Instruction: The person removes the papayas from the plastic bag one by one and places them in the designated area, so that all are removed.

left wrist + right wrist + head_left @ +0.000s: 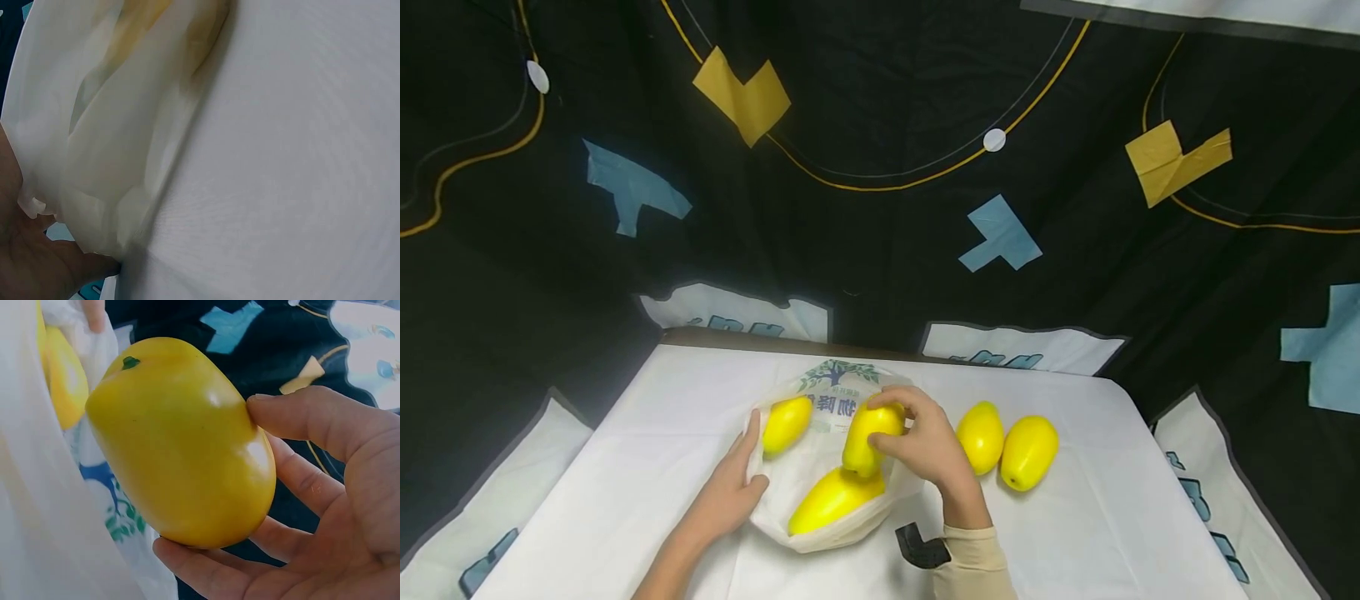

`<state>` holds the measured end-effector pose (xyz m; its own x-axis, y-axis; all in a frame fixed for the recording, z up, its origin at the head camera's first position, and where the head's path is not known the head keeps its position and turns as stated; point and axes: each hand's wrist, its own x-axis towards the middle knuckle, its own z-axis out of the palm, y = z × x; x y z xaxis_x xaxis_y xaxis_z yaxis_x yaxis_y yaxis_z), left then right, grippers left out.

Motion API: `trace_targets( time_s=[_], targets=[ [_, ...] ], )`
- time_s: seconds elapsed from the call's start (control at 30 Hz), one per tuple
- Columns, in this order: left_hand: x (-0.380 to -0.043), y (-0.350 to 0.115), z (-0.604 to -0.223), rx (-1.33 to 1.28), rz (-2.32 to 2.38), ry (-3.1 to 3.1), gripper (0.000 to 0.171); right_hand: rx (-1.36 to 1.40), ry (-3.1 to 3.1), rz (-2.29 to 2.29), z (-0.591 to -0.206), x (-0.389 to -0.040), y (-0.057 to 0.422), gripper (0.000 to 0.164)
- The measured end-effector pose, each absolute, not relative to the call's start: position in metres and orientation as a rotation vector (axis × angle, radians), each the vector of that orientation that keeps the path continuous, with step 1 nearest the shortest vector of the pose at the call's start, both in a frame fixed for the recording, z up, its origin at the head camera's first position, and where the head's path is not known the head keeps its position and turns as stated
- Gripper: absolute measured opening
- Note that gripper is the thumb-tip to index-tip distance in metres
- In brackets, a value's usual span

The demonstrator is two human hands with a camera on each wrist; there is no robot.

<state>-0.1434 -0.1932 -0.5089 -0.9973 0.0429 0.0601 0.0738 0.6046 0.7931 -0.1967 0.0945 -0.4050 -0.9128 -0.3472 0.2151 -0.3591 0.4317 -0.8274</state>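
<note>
My right hand (921,433) grips a yellow mango (874,435) between thumb and fingers, over the mouth of a white plastic bag (842,537). In the right wrist view, the held mango (181,444) shows a small green stem nub, with the fingertips along its side and end. Inside the bag lie two more mangoes, one at the left (787,425) and one at the front (835,500); the held one overlaps the front one in the head view. My left hand (733,483) holds the bag's left edge, and in the left wrist view its thumb (94,267) lies against the plastic.
Two loose mangoes, a nearer one (1029,452) and another (981,437), lie side by side on the white table (1112,517) right of the bag. A dark cloth (880,250) with taped patches hangs behind the table. Green tree print marks the bag's far side.
</note>
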Motion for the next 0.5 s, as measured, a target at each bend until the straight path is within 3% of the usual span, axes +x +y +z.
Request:
trace_targets(
  time_s=[0.5],
  targets=[
    [-0.144,-0.195,-0.511,-0.1,-1.388,-2.799,0.095,0.514,-2.633,1.566,-0.401,-0.19,0.132,0.033]
  ],
)
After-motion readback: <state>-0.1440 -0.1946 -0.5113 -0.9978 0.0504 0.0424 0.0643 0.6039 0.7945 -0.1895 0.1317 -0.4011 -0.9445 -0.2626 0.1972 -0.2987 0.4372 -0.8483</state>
